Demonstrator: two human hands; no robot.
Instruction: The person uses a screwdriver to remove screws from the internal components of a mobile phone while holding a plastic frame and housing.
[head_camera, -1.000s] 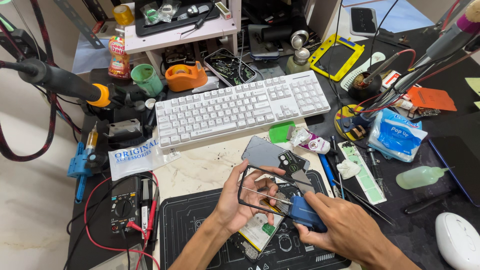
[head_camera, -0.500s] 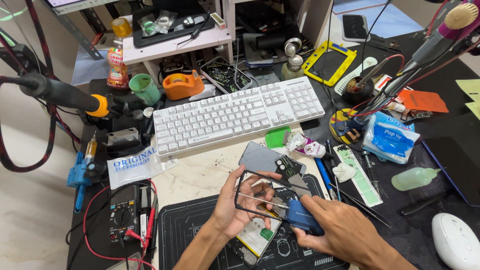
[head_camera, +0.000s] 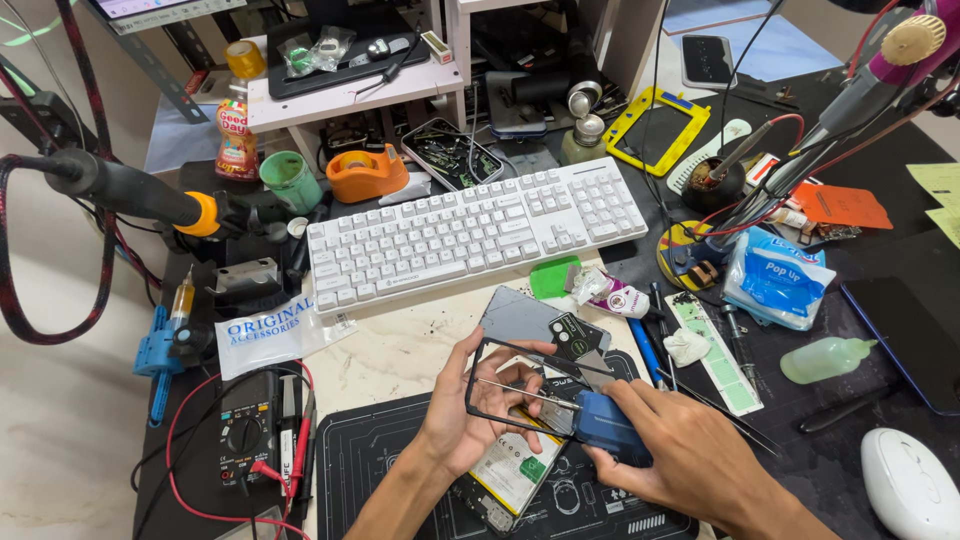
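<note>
Hard parts first: my right hand (head_camera: 690, 450) covers most of the blue tool (head_camera: 608, 428), so I can't tell how far its body runs; only the blue front end and a thin metal tip show. The opened phone (head_camera: 512, 470) under my hands is mostly hidden by my left hand (head_camera: 475, 415) and the frame; its lower end runs toward the picture's bottom edge. The small parts inside it are too fine to make out. My right forearm is cut off at the bottom right, my left at the bottom edge.

Pose: left hand comes in from the lower centre, fingers curled, clamped on the black phone frame (head_camera: 520, 385), thumb on the near-left side, frame held tilted just above the black work mat (head_camera: 400, 470). Right hand comes in from the lower right, knuckles up, closed around the blue tool, its tip pointing left across the frame opening. Hands close together, almost touching at the frame.

The frame sits over the mat's top edge, near the front of the tabletop (head_camera: 400, 350), with a grey back cover (head_camera: 520, 315) just behind it and the white keyboard (head_camera: 470, 235) farther back. A multimeter (head_camera: 245, 435) lies well left, a white mouse (head_camera: 905, 485) far right.
</note>
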